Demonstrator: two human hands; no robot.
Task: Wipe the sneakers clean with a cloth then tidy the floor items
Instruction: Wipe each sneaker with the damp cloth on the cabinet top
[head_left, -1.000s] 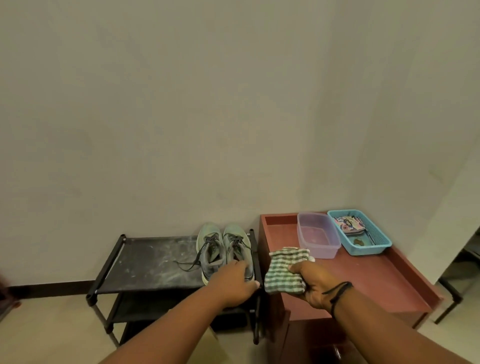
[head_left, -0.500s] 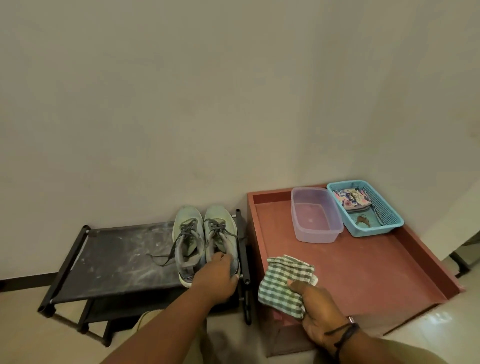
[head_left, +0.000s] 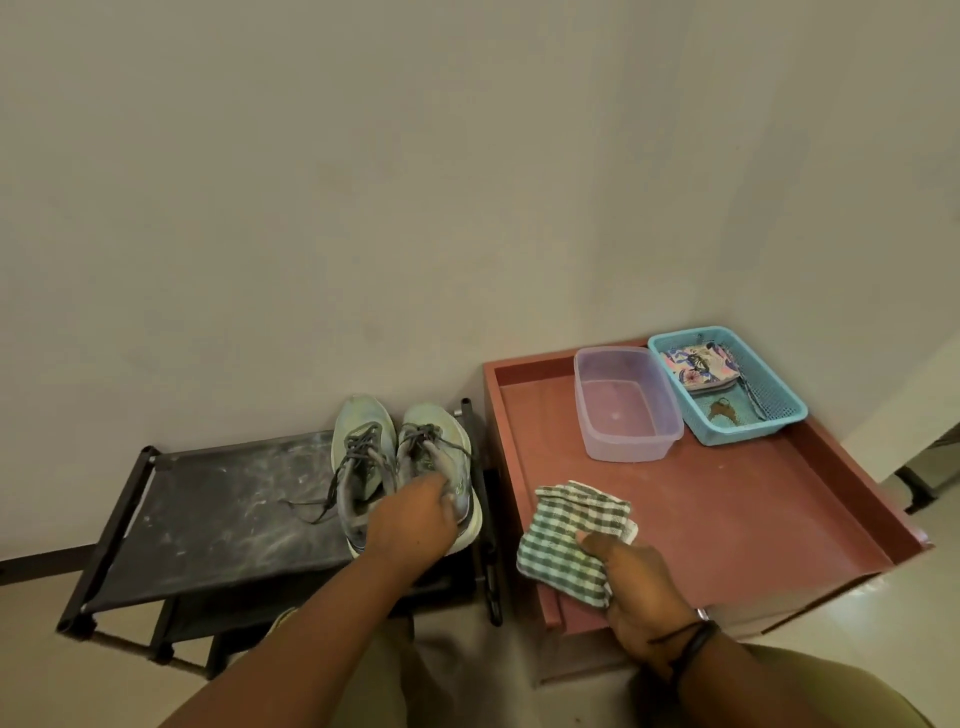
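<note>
Two pale green sneakers with grey laces stand side by side on the right end of a black shoe rack (head_left: 208, 499). My left hand (head_left: 413, 519) lies over their heels, its fingers curled into the collar of the right sneaker (head_left: 441, 452); the left sneaker (head_left: 361, 447) is next to it. My right hand (head_left: 634, 592) grips a folded green-and-white checked cloth (head_left: 566, 535) above the near left corner of a low red-brown table (head_left: 753, 519).
On the table's far side stand a clear plastic tub (head_left: 626, 402) and a blue mesh basket (head_left: 727, 384) with small items inside. The rack's top is dusty and has a lower shelf. A pale wall rises behind; a dark furniture leg (head_left: 917, 483) shows at far right.
The view has tilted further down and closer. My left hand has slid from the sneakers' heels into the right sneaker's collar. My right hand with the cloth has dropped toward the table's near edge.
</note>
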